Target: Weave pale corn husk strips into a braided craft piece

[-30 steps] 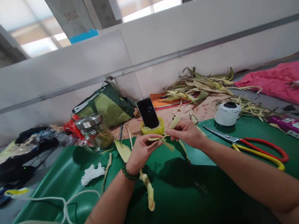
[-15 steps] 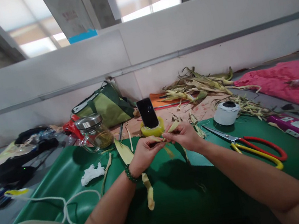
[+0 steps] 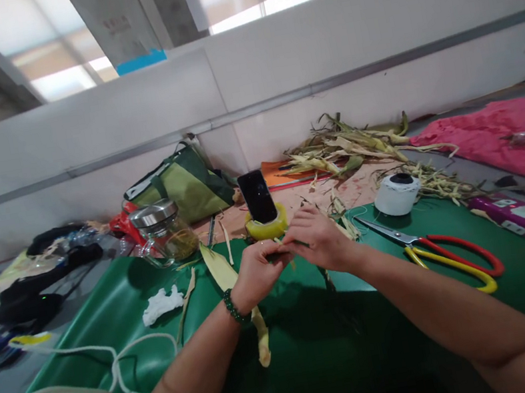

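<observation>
My left hand (image 3: 259, 273), with a green bead bracelet at the wrist, is closed in a pinch on a pale husk strip (image 3: 278, 242). My right hand (image 3: 320, 240) meets it from the right, its fingers closed at the same strip and hiding most of it. Both hands hover over the green mat (image 3: 302, 365). Below and left of my left hand lies a long husk piece (image 3: 262, 339), and a broad husk leaf (image 3: 219, 266) passes behind that wrist. A phone (image 3: 257, 197) leans upright in a yellow roll (image 3: 267, 225) just beyond the hands.
Red-and-yellow-handled scissors (image 3: 450, 255) lie right, near a white spool (image 3: 397, 194). A glass jar (image 3: 165, 234) and white crumpled tissue (image 3: 162, 305) are left. Behind are a green bag (image 3: 189, 185) and dried husks (image 3: 349, 144). A white cable (image 3: 114, 365) crosses the mat's left side.
My right hand has turned over more, with its fingers now covering the pale husk that showed above them. The hands remain together, and the view has shifted slightly.
</observation>
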Demonstrator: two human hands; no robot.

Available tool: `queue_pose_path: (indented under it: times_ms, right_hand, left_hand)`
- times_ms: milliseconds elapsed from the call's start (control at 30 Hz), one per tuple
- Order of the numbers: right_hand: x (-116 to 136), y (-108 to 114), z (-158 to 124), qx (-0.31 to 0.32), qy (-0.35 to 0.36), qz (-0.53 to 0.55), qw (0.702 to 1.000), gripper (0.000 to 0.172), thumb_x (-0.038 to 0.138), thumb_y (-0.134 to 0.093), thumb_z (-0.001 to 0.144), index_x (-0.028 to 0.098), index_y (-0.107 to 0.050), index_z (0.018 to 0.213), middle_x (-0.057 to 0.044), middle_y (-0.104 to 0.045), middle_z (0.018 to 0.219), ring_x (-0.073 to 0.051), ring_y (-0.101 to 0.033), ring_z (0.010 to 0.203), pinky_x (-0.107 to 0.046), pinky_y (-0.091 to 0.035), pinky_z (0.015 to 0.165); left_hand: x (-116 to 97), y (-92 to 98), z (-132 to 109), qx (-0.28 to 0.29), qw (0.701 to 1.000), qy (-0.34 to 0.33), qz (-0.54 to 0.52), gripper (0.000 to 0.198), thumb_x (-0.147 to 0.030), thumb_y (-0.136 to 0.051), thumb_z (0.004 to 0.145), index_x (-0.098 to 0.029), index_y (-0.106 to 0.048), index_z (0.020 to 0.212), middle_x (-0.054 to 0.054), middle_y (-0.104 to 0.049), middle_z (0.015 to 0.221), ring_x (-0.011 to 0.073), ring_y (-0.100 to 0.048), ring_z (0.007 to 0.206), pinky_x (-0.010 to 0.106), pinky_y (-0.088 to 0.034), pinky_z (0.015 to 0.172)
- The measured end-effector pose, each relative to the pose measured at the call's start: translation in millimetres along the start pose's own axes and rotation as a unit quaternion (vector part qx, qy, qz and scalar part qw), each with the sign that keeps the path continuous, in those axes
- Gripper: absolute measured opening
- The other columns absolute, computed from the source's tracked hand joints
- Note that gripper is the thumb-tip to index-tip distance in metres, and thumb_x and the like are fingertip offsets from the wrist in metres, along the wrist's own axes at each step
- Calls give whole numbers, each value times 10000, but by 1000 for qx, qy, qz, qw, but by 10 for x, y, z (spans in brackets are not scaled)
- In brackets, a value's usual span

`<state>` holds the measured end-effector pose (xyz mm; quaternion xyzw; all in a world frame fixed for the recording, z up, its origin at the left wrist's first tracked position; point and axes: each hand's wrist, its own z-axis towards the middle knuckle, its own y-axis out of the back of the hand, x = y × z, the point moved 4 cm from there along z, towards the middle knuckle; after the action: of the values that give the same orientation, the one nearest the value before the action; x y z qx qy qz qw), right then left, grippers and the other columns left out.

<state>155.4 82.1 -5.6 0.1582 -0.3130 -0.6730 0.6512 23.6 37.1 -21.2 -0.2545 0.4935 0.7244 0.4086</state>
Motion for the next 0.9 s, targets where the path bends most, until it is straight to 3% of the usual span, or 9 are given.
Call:
queue_pose_path:
  times_ms: [167, 300, 500, 733, 900]
  right_hand:
    - [-68, 34, -44, -79, -118, 94, 985, 256, 280, -526, 867, 191, -491, 630, -3, -537, 628, -135, -475, 641, -287, -379, 661]
    - [-122, 22, -48, -84, -208, 164, 961, 270, 304, -536, 852, 197, -462, 615, 13, -497, 616, -123, -466, 606, -261, -379, 601]
    - [-123, 17, -21, -87, -157, 104, 978, 211, 269, -495, 874, 197, -473, 677, -24, -555, 743, -155, -506, 765, -293, -403, 729]
    - [-103, -25, -63, -32, -157, 70, 985, 212, 261, -442, 899, 198, -452, 696, -4, -497, 654, -130, -453, 621, -262, -358, 596]
    - [-75, 1, -73, -62, -145, 56, 986, 232, 242, -458, 883, 202, -430, 657, -9, -500, 644, -135, -465, 636, -259, -357, 604]
  left_hand:
    - [-24, 75, 17, 9, 998, 31, -60, 124, -287, -726, 671, -166, -745, 688, 60, -713, 678, 169, -604, 632, 257, -456, 600]
    - [63, 94, 28, 26, 984, 97, -147, 198, -320, -774, 627, -141, -753, 709, 66, -727, 698, 171, -612, 635, 266, -471, 614]
    - [78, 54, 10, 60, 956, 142, -251, 250, -261, -813, 569, -137, -746, 775, 50, -737, 785, 151, -623, 690, 260, -489, 680]
    - [15, 66, 4, 50, 975, 109, -188, 192, -277, -767, 631, -153, -744, 775, 53, -736, 793, 167, -627, 707, 273, -491, 690]
    - [7, 94, 18, 35, 989, 64, -132, 140, -288, -754, 647, -172, -757, 726, 59, -740, 748, 195, -643, 711, 296, -494, 699]
